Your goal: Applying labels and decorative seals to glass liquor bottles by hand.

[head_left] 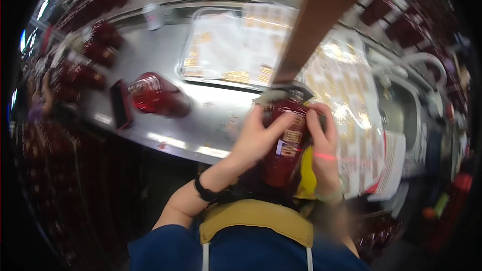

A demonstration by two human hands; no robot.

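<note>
A glossy dark red jar with raised-looking gold characters (283, 163) is held upright-to-tilted against the front of my body. My left hand (251, 138) wraps its left side, the thumb pressing on the gold characters. On the opposite side my right hand (323, 140) grips near the upper end, fingers bent and thumb against the surface. A greyish cloth or glove-like piece (276, 96) shows behind the jar's far end, too blurred to name surely. To the left, a second red jar (158, 95) lies on the steel table, beside a dark red flat-sided object (120, 104).
Sheets with gold stickers (216, 45) lie on a tray at the back; more sticker sheets (346, 105) cover the right side. A brown post (321, 20) rises just beyond my hands. A sink (401, 113) stands at right, a white bottle (152, 16) far left. Red jars (103, 42) crowd the left.
</note>
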